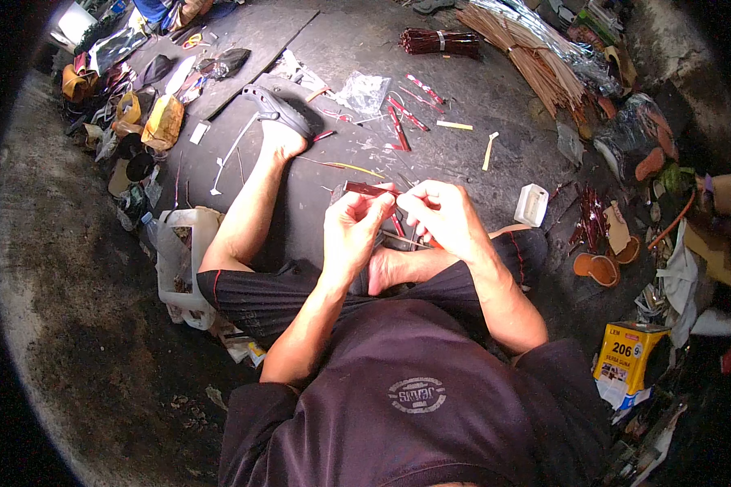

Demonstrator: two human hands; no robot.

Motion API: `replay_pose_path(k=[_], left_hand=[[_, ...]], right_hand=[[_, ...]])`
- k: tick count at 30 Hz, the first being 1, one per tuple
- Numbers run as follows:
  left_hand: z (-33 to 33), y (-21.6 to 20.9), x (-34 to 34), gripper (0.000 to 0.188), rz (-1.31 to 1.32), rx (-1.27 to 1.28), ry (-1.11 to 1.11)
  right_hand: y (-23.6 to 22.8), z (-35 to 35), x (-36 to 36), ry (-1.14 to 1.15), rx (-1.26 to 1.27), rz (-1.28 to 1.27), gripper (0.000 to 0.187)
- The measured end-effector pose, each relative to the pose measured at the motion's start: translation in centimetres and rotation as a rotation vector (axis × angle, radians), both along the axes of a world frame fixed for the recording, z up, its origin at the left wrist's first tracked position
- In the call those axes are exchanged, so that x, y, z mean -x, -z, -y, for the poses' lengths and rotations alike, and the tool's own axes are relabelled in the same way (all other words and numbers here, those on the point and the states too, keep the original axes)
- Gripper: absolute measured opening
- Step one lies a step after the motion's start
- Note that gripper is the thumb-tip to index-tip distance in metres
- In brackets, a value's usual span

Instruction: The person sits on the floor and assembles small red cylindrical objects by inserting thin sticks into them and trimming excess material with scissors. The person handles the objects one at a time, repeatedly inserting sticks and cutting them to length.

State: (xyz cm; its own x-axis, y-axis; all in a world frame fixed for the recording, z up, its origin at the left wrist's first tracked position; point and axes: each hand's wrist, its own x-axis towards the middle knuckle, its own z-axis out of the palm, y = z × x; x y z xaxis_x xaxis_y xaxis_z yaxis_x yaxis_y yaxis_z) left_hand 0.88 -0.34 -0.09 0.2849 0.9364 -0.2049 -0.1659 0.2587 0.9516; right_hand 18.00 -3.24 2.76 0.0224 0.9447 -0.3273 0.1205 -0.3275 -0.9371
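Note:
In front of my crossed leg, my left hand (351,231) pinches a short, flat, glossy dark red strip (367,188) between thumb and fingers. My right hand (447,217) is close by on the right, its thumb and fingertips pressed together at the strip's right end. Whatever lies between those right fingertips is too small to make out. Below the hands, partly covered by them, are a thin rod (404,239) and another red piece (397,225). Similar dark red strips (400,128) lie scattered on the dark floor beyond.
A small white tray (531,204) stands right of my hands. Farther out lie a clear plastic bag (364,92), a tied dark bundle (439,43) and long brown strips (536,61). A cut white jug (207,280) sits left, a yellow can (632,357) right.

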Motion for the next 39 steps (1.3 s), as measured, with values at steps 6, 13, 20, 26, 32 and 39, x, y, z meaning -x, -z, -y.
replay_pose_path(k=[6,13,20,26,32,39], left_hand=[[-0.2,0.1,-0.2,0.025,0.028,0.031,-0.073],[0.0,-0.1,-0.6,0.024,0.049,0.03,-0.112],[0.3,-0.3,-1.1,0.028,0.022,0.014,-0.138],[0.4,-0.4,-1.6,0.036,0.143,-0.006,-0.174],[0.0,0.4,-1.4,0.034,0.163,0.006,-0.157],[0.1,0.3,-1.6,0.024,0.288,0.109,-0.126]], right_hand=[[-0.5,1.5,-0.5,0.062,-0.084,-0.03,0.018],[0.2,1.5,-1.0,0.058,-0.138,-0.071,0.016],[0.6,1.1,-1.6,0.04,-0.152,-0.042,0.016],[1.4,0.9,-1.6,0.037,-0.173,-0.077,0.015],[1.1,0.6,-1.1,0.067,-0.156,-0.103,0.015],[1.7,0.4,-1.0,0.083,-0.114,-0.063,0.015]])
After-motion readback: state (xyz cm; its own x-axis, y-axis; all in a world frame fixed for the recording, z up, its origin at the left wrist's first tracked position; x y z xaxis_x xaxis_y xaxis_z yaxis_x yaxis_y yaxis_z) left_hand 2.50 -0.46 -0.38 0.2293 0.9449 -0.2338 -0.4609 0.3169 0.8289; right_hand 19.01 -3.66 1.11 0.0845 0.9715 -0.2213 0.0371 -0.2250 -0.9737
